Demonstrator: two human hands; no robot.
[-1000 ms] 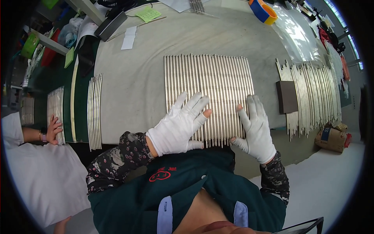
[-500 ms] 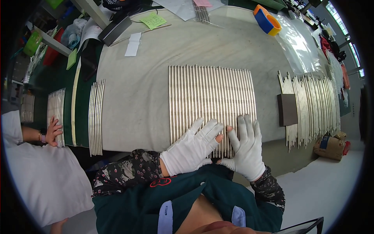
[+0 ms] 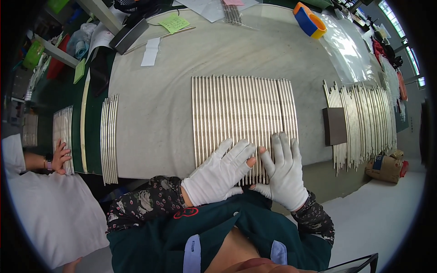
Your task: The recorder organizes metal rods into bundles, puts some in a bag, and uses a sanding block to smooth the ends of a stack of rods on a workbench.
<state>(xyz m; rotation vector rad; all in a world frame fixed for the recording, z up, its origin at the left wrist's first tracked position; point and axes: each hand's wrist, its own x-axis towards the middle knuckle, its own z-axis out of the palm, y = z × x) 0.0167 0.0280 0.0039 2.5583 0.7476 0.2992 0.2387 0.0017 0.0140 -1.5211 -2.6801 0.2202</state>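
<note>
A flat row of shiny metal rods (image 3: 236, 109) lies side by side on the pale table cover in front of me. My left hand (image 3: 218, 170), in a white glove with a bare thumb tip, rests flat on the near part of the row, fingers spread. Beside it my right hand (image 3: 284, 170), gloved the same way, lies over the near right part with its fingers stretched out along the rods. A narrow gap runs down the row toward its right side. The near rod ends show between my two thumbs and close to my body.
Rightward, more rods (image 3: 364, 123) lie under a dark block (image 3: 334, 126). A small rod group (image 3: 109, 139) sits at the left. Another person's hand (image 3: 60, 157) touches rods at far left. Behind are an orange-blue tape dispenser (image 3: 310, 20), plastic sheeting (image 3: 348, 50) and a green note (image 3: 174, 22).
A gap has appeared between rods near the row's right side. My hands have shifted slightly left with the row, still flat on it. The whole view has moved a little.
</note>
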